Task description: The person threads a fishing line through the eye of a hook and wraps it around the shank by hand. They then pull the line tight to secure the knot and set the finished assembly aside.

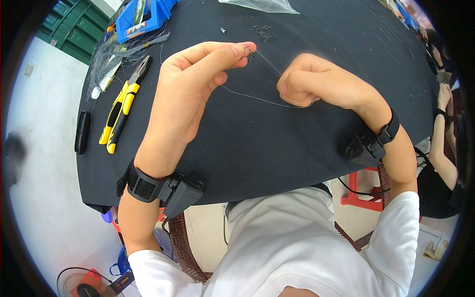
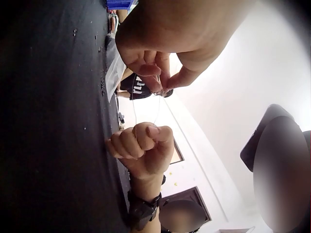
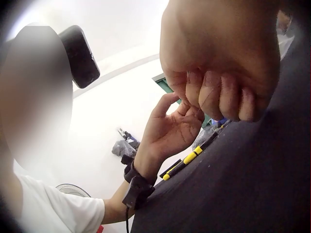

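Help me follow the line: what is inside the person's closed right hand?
A thin line runs from the left hand into the right hand, among its curled fingers. They cover the palm, so how the line lies inside, or whether anything else is there, cannot be seen.

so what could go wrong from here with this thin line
The left hand pinches the small dark piece between its fingers, so it may slip. If it drops, it could be hard to spot on the black tablecloth. The lower stretch of the thin line curves slack towards the right hand and might twist or snag.
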A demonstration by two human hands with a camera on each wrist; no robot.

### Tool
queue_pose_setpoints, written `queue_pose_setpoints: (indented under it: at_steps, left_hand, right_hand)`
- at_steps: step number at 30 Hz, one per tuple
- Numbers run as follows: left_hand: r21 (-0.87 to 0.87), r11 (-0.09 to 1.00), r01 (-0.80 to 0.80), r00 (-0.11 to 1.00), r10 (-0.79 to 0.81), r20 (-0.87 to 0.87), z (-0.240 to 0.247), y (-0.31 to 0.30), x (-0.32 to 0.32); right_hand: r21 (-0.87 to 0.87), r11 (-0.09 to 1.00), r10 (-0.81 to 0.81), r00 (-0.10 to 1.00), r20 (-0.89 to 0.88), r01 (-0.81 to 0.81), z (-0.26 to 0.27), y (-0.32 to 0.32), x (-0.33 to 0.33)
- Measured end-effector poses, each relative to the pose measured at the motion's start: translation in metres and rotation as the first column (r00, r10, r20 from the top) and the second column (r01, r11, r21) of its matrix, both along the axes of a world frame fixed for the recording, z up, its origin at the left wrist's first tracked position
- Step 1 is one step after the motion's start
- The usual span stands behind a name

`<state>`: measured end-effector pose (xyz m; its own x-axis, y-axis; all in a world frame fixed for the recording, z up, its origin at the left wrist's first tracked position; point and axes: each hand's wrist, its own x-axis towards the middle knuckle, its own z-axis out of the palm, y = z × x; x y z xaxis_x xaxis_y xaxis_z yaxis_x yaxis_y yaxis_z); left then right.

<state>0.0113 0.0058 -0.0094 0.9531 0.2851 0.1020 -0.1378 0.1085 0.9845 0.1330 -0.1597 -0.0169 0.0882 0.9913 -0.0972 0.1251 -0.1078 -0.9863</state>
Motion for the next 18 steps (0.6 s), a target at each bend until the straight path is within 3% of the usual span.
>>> queue_pose_setpoints:
  at_steps: [3,18]
  left_hand:
    - [0.046,0.997,0.064,0.998,-0.064,-0.016,-0.0020,0.0066,-0.0008]
    - [0.025,0.997,0.071,0.997,-0.070,-0.011,-0.0015,0.0064,-0.0012]
  right_hand:
    - [-0.032,0.999,-0.011,1.000,0.011,0.011,0.0006,-0.0004,-0.0017]
    - [-0.083,0.997,0.005,1.000,0.003,-0.005,-0.0005,-0.0013,-0.0019]
